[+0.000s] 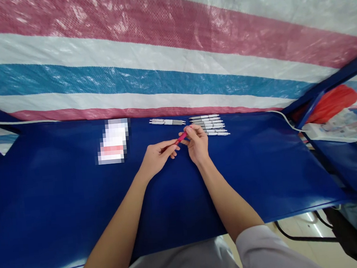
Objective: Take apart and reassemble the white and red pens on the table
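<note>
I hold the pink-red pen (181, 137) just above the centre of the frame, slanting up toward the right, with both hands on it. My left hand (156, 156) pinches its lower-left end between thumb and fingers, nearly closed; my right hand (198, 145) has the upper-right end, thumb against the curled fingers. Exactly where each right fingertip presses I cannot tell, as the hand covers that end.

To do this well, I judge that the left pinch should be the steady one, firm but not squeezing, while the right fingers do the finer work. Keeping both grips in one line with the barrel should spare it any bending or slipping; a smooth, slim body like this could roll if the thumbs press off-centre.

My right hand is close to the row of white-and-grey pens (214, 126) at upper centre-right, so I'd best keep that wrist lifted to avoid nudging them. The white-and-grey pens (168, 122) at upper centre lie near my fingers too, on the blue tabletop (78, 201).
</note>
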A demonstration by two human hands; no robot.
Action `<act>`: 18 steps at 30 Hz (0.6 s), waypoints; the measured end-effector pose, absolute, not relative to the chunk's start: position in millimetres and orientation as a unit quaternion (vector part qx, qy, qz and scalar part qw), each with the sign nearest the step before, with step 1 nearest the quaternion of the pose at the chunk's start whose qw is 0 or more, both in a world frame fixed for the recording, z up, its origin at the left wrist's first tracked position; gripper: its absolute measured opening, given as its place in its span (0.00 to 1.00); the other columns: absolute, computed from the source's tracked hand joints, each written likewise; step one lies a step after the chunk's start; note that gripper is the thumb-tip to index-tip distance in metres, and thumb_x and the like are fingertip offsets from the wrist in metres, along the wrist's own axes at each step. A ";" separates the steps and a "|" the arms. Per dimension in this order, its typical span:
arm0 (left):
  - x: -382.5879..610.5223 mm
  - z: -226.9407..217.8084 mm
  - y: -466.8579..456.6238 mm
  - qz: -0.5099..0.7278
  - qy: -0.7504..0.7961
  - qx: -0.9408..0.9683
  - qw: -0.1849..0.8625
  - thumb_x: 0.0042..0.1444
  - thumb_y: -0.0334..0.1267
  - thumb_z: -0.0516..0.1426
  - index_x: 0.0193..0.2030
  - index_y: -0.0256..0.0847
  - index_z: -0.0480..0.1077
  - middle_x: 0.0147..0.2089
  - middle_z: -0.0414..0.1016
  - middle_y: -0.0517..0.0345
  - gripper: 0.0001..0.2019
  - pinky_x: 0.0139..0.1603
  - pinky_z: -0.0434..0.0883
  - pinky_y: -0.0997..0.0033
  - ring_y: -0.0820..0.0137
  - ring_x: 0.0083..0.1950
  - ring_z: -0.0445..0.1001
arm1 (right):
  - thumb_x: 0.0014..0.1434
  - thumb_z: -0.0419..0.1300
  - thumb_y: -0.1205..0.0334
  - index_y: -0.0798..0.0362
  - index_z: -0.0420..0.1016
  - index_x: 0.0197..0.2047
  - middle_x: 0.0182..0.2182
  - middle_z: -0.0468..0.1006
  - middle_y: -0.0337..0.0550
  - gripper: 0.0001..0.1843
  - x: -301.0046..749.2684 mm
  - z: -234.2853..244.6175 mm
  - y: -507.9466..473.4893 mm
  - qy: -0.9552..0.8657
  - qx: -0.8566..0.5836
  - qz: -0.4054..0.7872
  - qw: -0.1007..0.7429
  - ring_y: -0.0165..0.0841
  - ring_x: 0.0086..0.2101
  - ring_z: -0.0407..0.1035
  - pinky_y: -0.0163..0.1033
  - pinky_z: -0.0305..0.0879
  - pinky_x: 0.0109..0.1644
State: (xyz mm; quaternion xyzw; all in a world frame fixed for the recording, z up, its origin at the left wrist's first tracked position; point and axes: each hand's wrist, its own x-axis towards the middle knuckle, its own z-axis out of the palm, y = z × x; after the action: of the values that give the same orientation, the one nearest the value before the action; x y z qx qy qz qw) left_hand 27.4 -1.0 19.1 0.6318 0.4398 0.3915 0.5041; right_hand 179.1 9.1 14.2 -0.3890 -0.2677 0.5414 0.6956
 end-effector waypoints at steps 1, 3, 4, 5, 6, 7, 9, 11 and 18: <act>26.7 20.9 -0.6 0.389 0.434 0.629 0.514 0.57 0.43 0.59 0.48 0.38 0.76 0.36 0.81 0.54 0.16 0.35 0.76 0.69 0.72 0.28 0.75 | 0.45 0.70 0.56 0.48 0.71 0.32 0.29 0.78 0.32 0.14 179.9 14.4 8.9 -0.269 -0.380 0.548 0.695 0.30 0.30 0.77 0.33 0.76 0.29; 25.5 23.7 0.2 0.386 0.427 0.623 0.529 0.57 0.44 0.59 0.47 0.38 0.77 0.35 0.81 0.54 0.16 0.34 0.76 0.68 0.71 0.28 0.75 | 0.45 0.70 0.56 0.48 0.73 0.32 0.30 0.79 0.32 0.12 181.3 14.7 8.6 -0.270 -0.371 0.554 0.694 0.30 0.31 0.77 0.33 0.76 0.31; 25.0 24.3 0.5 0.385 0.425 0.622 0.533 0.56 0.44 0.59 0.47 0.38 0.77 0.34 0.80 0.54 0.16 0.35 0.76 0.67 0.71 0.28 0.75 | 0.45 0.70 0.57 0.48 0.73 0.32 0.31 0.80 0.32 0.12 181.8 14.7 8.6 -0.270 -0.371 0.554 0.694 0.30 0.32 0.77 0.34 0.76 0.32; 24.7 24.4 0.9 0.385 0.425 0.620 0.536 0.56 0.44 0.60 0.47 0.38 0.77 0.34 0.80 0.53 0.16 0.35 0.76 0.67 0.71 0.28 0.75 | 0.45 0.70 0.57 0.48 0.73 0.31 0.31 0.80 0.33 0.12 182.1 14.6 8.6 -0.270 -0.373 0.553 0.694 0.31 0.32 0.77 0.34 0.77 0.32; 24.5 23.8 1.1 0.385 0.426 0.619 0.536 0.56 0.44 0.60 0.47 0.38 0.77 0.34 0.81 0.53 0.16 0.35 0.76 0.67 0.71 0.28 0.75 | 0.44 0.70 0.57 0.48 0.73 0.31 0.31 0.80 0.33 0.12 182.2 14.5 8.7 -0.270 -0.375 0.552 0.694 0.31 0.32 0.78 0.35 0.77 0.32; 24.5 22.8 1.3 0.385 0.428 0.619 0.535 0.55 0.44 0.60 0.47 0.38 0.77 0.34 0.81 0.53 0.16 0.35 0.76 0.67 0.71 0.28 0.75 | 0.44 0.70 0.57 0.48 0.73 0.31 0.31 0.80 0.33 0.12 182.1 14.2 8.9 -0.271 -0.376 0.551 0.694 0.31 0.33 0.78 0.35 0.77 0.32; 25.2 19.7 1.2 0.389 0.437 0.621 0.521 0.55 0.43 0.61 0.47 0.38 0.77 0.35 0.81 0.54 0.16 0.35 0.76 0.67 0.71 0.28 0.76 | 0.45 0.70 0.57 0.49 0.73 0.31 0.30 0.79 0.33 0.12 181.5 13.7 9.2 -0.273 -0.374 0.550 0.695 0.31 0.32 0.77 0.34 0.77 0.32; 26.5 16.6 0.5 0.398 0.450 0.635 0.486 0.55 0.43 0.61 0.47 0.39 0.77 0.35 0.81 0.54 0.16 0.35 0.76 0.68 0.70 0.29 0.76 | 0.44 0.70 0.57 0.49 0.72 0.30 0.29 0.79 0.32 0.12 180.7 13.3 9.7 -0.270 -0.381 0.543 0.698 0.30 0.31 0.77 0.34 0.77 0.32; 30.5 11.2 -1.4 0.432 0.459 0.691 0.354 0.55 0.44 0.61 0.47 0.43 0.78 0.41 0.81 0.54 0.14 0.41 0.76 0.65 0.66 0.34 0.79 | 0.43 0.71 0.57 0.51 0.69 0.28 0.27 0.77 0.32 0.15 178.0 14.4 10.6 -0.247 -0.427 0.518 0.699 0.30 0.30 0.76 0.33 0.76 0.29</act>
State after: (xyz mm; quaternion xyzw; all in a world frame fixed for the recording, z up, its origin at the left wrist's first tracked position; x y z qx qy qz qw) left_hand 30.5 -1.4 11.2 0.6907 0.4591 0.4324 0.3538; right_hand 178.0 10.6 14.4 -0.4272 -0.2467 0.5182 0.6986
